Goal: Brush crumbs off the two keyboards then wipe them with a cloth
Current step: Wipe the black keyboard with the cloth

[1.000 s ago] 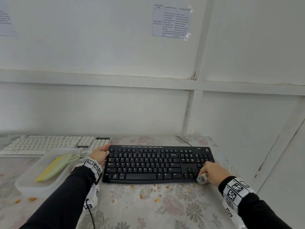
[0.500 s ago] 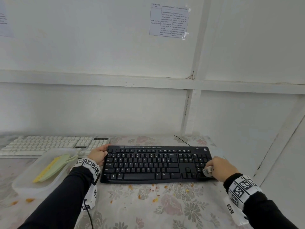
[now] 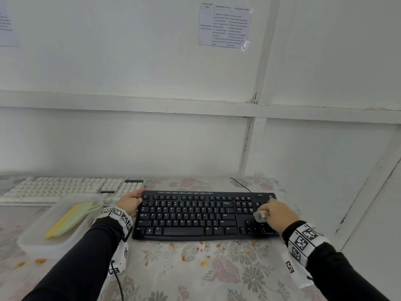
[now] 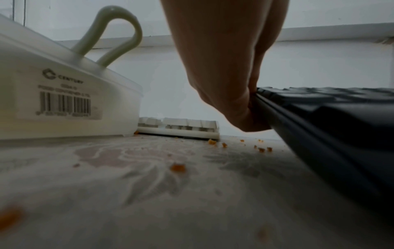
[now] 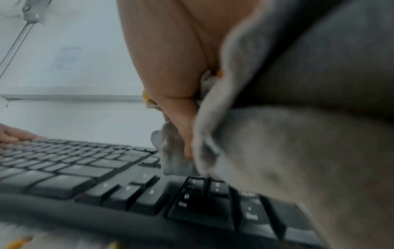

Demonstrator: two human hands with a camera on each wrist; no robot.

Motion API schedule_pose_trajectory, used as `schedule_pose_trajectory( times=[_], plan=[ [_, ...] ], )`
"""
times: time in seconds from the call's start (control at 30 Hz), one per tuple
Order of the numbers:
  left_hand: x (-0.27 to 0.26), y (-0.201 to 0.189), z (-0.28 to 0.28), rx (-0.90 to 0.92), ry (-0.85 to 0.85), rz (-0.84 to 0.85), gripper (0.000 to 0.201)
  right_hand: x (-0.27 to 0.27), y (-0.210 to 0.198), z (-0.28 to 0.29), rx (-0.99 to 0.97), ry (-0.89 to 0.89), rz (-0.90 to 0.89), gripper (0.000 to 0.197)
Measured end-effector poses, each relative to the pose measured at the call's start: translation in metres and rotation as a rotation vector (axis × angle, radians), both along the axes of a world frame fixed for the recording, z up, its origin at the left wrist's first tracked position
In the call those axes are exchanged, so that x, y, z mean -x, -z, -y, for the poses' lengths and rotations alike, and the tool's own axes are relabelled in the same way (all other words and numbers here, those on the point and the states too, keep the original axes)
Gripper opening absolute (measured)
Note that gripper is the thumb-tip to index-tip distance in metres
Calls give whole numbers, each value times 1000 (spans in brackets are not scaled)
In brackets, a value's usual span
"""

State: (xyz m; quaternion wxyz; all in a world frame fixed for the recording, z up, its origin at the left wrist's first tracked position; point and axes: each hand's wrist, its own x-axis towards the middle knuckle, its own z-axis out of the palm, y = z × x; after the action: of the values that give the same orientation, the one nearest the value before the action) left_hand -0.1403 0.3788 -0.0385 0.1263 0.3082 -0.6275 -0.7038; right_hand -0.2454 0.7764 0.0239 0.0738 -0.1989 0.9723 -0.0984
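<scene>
Orange crumbs [image 3: 204,263] dot the floral-patterned surface [image 3: 217,274] nearest the person, in front of both black-sleeved arms. Just beyond them lies the black keyboard [image 3: 191,216], flat and square-on, with each hand at one end. The right hand [image 3: 276,215] has its grip closed around a bunched grey cloth [image 3: 261,216], fingers curled over it, and presses it onto the keys at the number-pad end; the right wrist view shows the cloth [image 5: 277,151] wadded under the palm and hanging down onto those keys, though that picture is blurred. At the other end, the left hand [image 3: 131,202] has its grip on the keyboard's left edge, thumb over the top corner and fingers against the side, as the left wrist view confirms where the hand [image 4: 221,67] meets the dark rim [image 4: 309,126]. Left of that grip sits a translucent plastic container [image 3: 43,242] holding a pale green brush [image 3: 71,218] with yellow bristles, its looped handle sticking out over the rim near the wrist. Farther back and left of the grip lies the white keyboard [image 3: 65,189], its right end close behind the left hand, apart from the black one. Behind everything rises a white panelled wall [image 3: 152,137] with a printed sheet [image 3: 224,26] taped high above the right grip.
</scene>
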Motion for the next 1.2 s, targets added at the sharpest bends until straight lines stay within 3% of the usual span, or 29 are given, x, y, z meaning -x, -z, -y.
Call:
schedule_pose_trajectory(
  times=[0.1, 0.3, 0.4, 0.57, 0.83, 1.03, 1.2],
  plan=[
    [0, 1, 2, -14, 4, -2, 49, 2, 10, 4, -43, 3, -17, 24],
    [1, 2, 1, -18, 2, -18, 49, 3, 8, -12, -226, 242, -131, 24],
    [1, 1, 1, -27, -8, -18, 50, 7, 9, -16, -147, 223, -111, 24],
    [1, 1, 0, 6, -24, 6, 50, 5, 21, 0, 19, 25, 28, 31],
    [5, 4, -2, 47, -48, 19, 50, 11, 19, 2, -34, 199, -38, 27],
    [8, 4, -1, 36, -41, 67, 54, 15, 30, 10, 82, 144, 3, 20],
    [14, 12, 11, 72, -14, 132, 59, 16, 34, 16, 115, 93, 66, 27]
  ],
)
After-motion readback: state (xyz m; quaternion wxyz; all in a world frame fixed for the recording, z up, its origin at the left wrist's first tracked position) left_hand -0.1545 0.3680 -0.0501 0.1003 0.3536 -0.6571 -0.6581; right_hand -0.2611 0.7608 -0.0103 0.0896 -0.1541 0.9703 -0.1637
